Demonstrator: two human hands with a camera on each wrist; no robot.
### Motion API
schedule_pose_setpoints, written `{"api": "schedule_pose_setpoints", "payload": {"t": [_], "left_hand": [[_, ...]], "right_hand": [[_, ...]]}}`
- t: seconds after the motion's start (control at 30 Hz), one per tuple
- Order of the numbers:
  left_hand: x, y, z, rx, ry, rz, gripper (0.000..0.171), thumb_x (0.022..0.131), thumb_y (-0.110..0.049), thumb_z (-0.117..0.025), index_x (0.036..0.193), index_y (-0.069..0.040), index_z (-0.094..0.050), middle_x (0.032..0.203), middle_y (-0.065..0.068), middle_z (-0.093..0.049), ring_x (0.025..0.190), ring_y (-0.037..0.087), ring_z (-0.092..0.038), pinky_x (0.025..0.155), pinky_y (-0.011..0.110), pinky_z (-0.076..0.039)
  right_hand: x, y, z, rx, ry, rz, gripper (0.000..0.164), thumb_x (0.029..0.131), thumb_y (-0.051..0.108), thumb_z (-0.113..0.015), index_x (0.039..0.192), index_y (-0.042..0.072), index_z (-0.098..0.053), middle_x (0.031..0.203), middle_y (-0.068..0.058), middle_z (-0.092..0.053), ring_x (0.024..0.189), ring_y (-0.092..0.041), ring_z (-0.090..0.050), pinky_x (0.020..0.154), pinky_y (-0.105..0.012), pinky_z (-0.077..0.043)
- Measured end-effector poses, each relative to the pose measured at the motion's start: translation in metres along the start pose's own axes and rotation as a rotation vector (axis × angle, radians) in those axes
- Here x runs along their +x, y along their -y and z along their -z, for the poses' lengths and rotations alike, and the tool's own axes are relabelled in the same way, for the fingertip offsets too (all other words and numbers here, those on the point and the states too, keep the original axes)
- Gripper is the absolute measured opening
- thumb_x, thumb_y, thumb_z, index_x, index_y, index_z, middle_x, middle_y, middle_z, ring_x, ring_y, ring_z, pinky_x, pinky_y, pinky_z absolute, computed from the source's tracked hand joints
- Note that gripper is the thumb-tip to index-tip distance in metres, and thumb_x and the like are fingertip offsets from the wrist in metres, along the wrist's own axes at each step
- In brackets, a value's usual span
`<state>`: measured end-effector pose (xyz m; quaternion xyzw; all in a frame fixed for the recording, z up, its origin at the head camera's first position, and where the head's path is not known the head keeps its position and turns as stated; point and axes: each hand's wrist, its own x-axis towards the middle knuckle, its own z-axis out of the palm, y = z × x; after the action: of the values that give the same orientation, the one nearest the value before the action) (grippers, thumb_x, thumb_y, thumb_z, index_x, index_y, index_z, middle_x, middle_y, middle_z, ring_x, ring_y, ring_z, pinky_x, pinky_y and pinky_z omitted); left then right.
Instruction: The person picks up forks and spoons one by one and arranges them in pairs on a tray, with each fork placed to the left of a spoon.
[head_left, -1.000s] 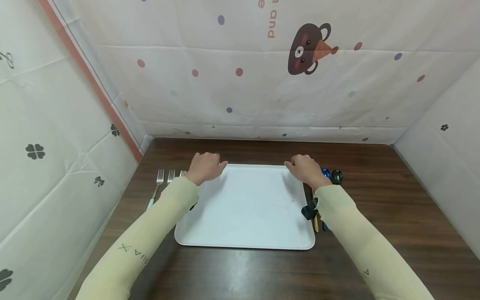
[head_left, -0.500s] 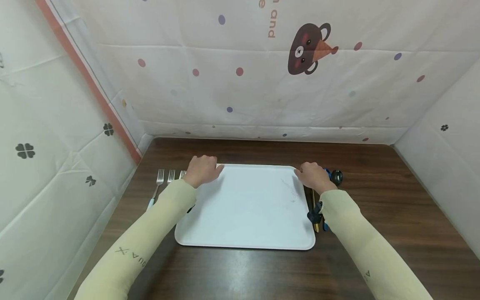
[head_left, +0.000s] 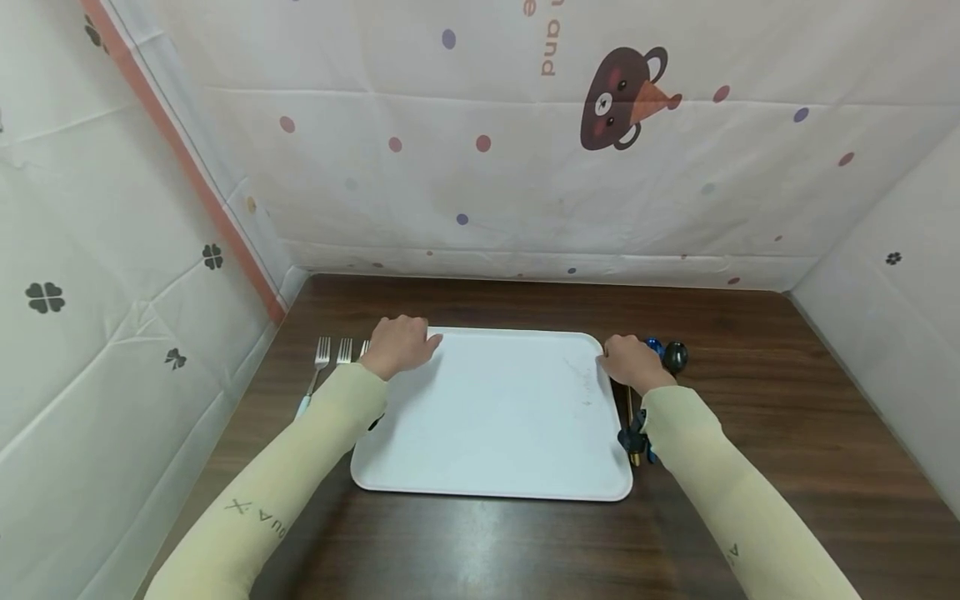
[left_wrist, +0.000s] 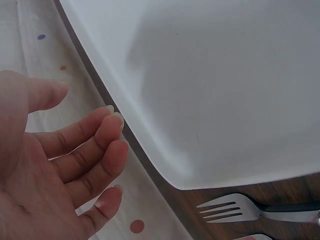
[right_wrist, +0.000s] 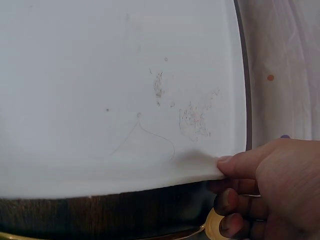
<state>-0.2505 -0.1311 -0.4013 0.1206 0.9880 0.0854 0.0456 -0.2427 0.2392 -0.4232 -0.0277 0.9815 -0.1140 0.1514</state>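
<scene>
A white rectangular tray (head_left: 495, 417) lies on the brown wooden table. At its far right corner my right hand (head_left: 630, 362) pinches the rim; in the right wrist view the thumb (right_wrist: 227, 162) is on top and the other fingers are curled at and below the edge. My left hand (head_left: 401, 346) hovers over the far left corner. The left wrist view has this hand (left_wrist: 65, 150) with loosely bent fingers and nothing in its grasp. Faint dark scratches (right_wrist: 192, 120) mark the tray's surface near the right hand.
Several forks (head_left: 322, 354) lie left of the tray, partly hidden by the left arm. To the right are a black spoon (head_left: 676, 357), a blue spoon (head_left: 654, 345) and a gold handle (head_left: 635, 459), partly behind the right arm. Patterned cloth walls (head_left: 480, 183) enclose the table.
My right hand has moved right and toward me, from above the tray onto its far right corner, and now pinches the rim. The left hand has shifted slightly left and nearer. The tray stays put.
</scene>
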Motion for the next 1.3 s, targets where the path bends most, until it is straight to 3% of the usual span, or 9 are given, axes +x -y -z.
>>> {"api": "schedule_pose_setpoints", "payload": {"t": [0.13,0.47,0.63,0.8,1.07,1.3], "left_hand": [[-0.002,0.004,0.0,0.009,-0.002,0.01,0.04,0.098,-0.04,-0.049,0.08,-0.007,-0.062,0.064,0.005,-0.055,0.062,0.02,-0.05,0.063,0.034,-0.036],[-0.009,0.012,0.003,0.022,-0.018,0.008,0.04,0.098,-0.039,-0.05,0.08,-0.007,-0.062,0.061,0.004,-0.054,0.059,0.019,-0.049,0.061,0.033,-0.035],[-0.014,0.018,0.005,0.022,-0.019,0.023,0.039,0.098,-0.039,-0.051,0.083,-0.006,-0.064,0.065,0.005,-0.059,0.06,0.019,-0.051,0.063,0.035,-0.037],[-0.017,0.028,0.005,0.024,-0.013,0.028,0.039,0.098,-0.039,-0.049,0.087,-0.005,-0.065,0.071,0.006,-0.063,0.063,0.02,-0.054,0.066,0.038,-0.041],[-0.021,0.037,0.008,0.046,-0.024,0.033,0.039,0.098,-0.039,-0.049,0.083,-0.006,-0.064,0.068,0.005,-0.061,0.059,0.019,-0.053,0.06,0.035,-0.039],[-0.028,0.046,0.011,0.039,-0.019,0.047,0.04,0.098,-0.04,-0.048,0.087,-0.005,-0.066,0.076,0.007,-0.066,0.069,0.023,-0.06,0.072,0.043,-0.044]], "right_hand": [[0.0,0.002,0.001,0.008,0.013,-0.003,0.027,0.1,0.022,-0.049,0.08,0.006,-0.059,0.059,-0.001,-0.043,0.053,-0.015,-0.042,0.051,-0.029,-0.035],[0.0,0.005,0.004,0.015,0.035,-0.025,0.024,0.098,0.018,-0.051,0.094,0.0,-0.066,0.062,-0.002,-0.042,0.057,-0.016,-0.045,0.055,-0.03,-0.036],[-0.001,0.006,0.007,0.016,0.058,-0.04,0.032,0.098,0.018,-0.05,0.116,-0.007,-0.061,0.078,-0.01,-0.058,0.066,-0.02,-0.053,0.057,-0.03,-0.04],[-0.001,0.009,0.008,0.005,0.076,-0.043,0.037,0.099,0.018,-0.05,0.123,-0.009,-0.056,0.095,-0.016,-0.064,0.073,-0.023,-0.056,0.06,-0.03,-0.042],[-0.002,0.009,0.008,0.008,0.078,-0.044,0.036,0.099,0.017,-0.048,0.123,-0.009,-0.055,0.083,-0.012,-0.057,0.068,-0.021,-0.053,0.058,-0.03,-0.04],[-0.001,0.01,0.006,-0.003,0.077,-0.067,0.035,0.1,0.019,-0.046,0.121,-0.007,-0.057,0.073,-0.007,-0.05,0.066,-0.02,-0.051,0.059,-0.031,-0.038]]}}
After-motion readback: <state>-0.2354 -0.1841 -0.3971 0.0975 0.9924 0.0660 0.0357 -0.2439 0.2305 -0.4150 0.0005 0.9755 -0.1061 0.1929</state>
